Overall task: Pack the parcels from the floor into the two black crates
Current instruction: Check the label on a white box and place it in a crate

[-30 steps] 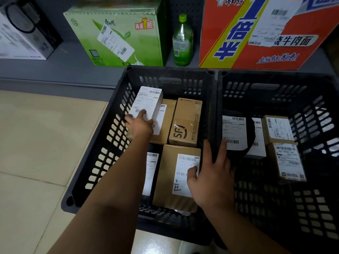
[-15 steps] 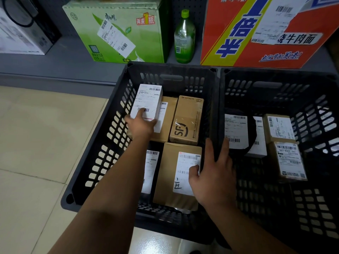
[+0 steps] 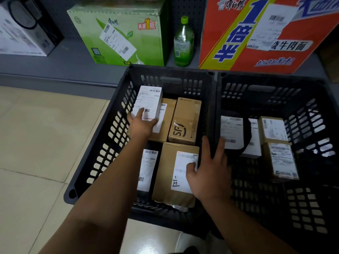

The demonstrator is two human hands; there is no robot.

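Observation:
Two black crates stand side by side, the left crate (image 3: 117, 116) and the right crate (image 3: 275, 83). My left hand (image 3: 142, 124) grips the near end of a white labelled box (image 3: 149, 99), held tilted over a brown parcel at the left crate's far left. Beside it lies an SF box (image 3: 185, 121). My right hand (image 3: 209, 173) rests with straight fingers on the wall between the crates, its thumb on the label of a large brown parcel (image 3: 168, 167). A dark parcel with a white label (image 3: 147, 169) lies to that parcel's left. The right crate holds several labelled parcels (image 3: 282, 160).
Behind the crates a grey shelf carries a green carton (image 3: 121, 33), a green bottle (image 3: 183, 43), a red carton (image 3: 256, 37) and a white box (image 3: 20, 33). Beige floor tiles (image 3: 36, 143) stretch to the left of the crates.

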